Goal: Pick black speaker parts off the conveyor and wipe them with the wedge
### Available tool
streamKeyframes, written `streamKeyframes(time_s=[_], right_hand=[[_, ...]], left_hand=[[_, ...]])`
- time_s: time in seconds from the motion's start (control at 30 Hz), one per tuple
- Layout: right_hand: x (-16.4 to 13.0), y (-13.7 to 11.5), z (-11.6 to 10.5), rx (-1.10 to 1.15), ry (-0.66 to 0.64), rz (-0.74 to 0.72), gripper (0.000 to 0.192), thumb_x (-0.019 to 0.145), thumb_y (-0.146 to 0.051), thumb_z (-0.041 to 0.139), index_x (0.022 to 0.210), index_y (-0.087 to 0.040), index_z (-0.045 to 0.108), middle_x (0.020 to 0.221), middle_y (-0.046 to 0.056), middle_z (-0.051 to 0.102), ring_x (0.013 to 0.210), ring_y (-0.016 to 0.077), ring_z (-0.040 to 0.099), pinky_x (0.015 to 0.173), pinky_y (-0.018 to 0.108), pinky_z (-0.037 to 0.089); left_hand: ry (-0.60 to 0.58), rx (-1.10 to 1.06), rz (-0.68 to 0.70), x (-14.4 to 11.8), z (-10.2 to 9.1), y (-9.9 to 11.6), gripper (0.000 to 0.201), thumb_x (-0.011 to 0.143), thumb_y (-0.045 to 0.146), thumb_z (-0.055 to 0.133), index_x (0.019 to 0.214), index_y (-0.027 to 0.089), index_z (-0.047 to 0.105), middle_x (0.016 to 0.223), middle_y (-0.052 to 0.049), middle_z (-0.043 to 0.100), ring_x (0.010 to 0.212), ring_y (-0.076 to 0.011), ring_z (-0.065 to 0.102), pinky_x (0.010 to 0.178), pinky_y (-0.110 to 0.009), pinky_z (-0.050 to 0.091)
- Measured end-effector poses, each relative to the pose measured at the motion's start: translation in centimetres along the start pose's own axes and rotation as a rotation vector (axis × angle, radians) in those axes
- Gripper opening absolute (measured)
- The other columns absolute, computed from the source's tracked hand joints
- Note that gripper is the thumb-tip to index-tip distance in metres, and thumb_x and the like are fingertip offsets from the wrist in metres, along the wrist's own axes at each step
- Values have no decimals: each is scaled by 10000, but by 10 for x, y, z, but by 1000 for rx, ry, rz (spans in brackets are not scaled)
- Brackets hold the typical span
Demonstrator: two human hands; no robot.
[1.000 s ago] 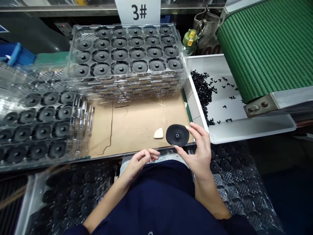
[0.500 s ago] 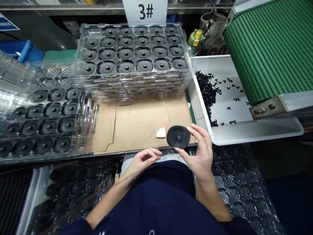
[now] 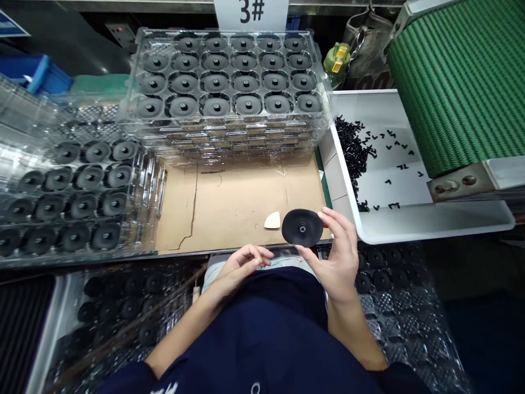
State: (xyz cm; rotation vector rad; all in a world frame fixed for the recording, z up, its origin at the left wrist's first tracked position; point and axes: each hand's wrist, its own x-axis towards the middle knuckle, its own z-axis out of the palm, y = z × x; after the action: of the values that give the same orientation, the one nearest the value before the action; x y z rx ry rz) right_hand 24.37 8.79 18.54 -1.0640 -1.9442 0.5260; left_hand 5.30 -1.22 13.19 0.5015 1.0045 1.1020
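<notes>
Cardboard bench (image 3: 241, 202) between clear trays (image 3: 229, 82) of black discs.
My right hand (image 3: 338, 254) pinches one black disc (image 3: 302, 227); left hand (image 3: 241, 265) curls loosely, empty.

free: cardboard mat (image 3: 241, 202) | blocked: tray stack (image 3: 229, 98) behind, white bin (image 3: 430, 221) right

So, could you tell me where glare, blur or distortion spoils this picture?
Head view: glare streaks the clear trays at left; the frame edges bow and the lower-left corner smears; the disc in the right hand and the left hand are sharp and evenly lit.
</notes>
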Motion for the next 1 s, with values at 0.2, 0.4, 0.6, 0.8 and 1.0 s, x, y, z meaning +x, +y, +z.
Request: streamKeyframes(time_s=[0.2, 0.4, 0.6, 0.8, 1.0], right_hand=[[0, 0, 2, -6, -21, -7, 642, 750, -219, 741, 1336, -254, 481, 1293, 93, 514, 1198, 255, 515, 1023, 462, 470], [0, -13, 2, 70, -58, -15, 663, 733, -231, 761, 1337, -249, 490, 1300, 95, 509, 1198, 257, 513, 1032, 457, 453], [1, -34, 6, 153, -128, -73, 671, 728, -274, 767, 1340, -216, 499, 1299, 92, 512, 1208, 236, 500, 1033, 390, 463], [0, -45, 9, 208, -191, -93, 653, 750, -282, 748, 1347, -204, 494, 1303, 85, 507, 1216, 225, 494, 1049, 370, 454], [-1, -48, 9, 202, -204, -95, 660, 746, -263, 748, 1348, -191, 488, 1305, 88, 505, 1214, 223, 499, 1047, 366, 459]], left_hand=[[-5, -48, -8, 2, 0, 0, 194, 840, 318, 647, 762, 166, 553, 1021, -63, 676, 887, -160, 620, 855, -304, 438], [-52, -50, 173, -13, 8, 15, 297, 915, 389, 527, 721, 164, 549, 698, -19, 633, 672, -117, 564, 680, -239, 437], [-81, 58, 353, -32, 22, 42, 205, 866, 337, 624, 1018, 203, 593, 852, -24, 649, 717, -115, 602, 714, -249, 478], [0, 124, 406, -37, 25, 49, 38, 885, 234, 594, 886, 197, 604, 826, -13, 617, 796, -128, 615, 734, -240, 477], [-10, 67, 405, -38, 23, 49, 14, 873, 204, 608, 866, 195, 616, 798, -4, 615, 749, -109, 604, 708, -221, 483]])
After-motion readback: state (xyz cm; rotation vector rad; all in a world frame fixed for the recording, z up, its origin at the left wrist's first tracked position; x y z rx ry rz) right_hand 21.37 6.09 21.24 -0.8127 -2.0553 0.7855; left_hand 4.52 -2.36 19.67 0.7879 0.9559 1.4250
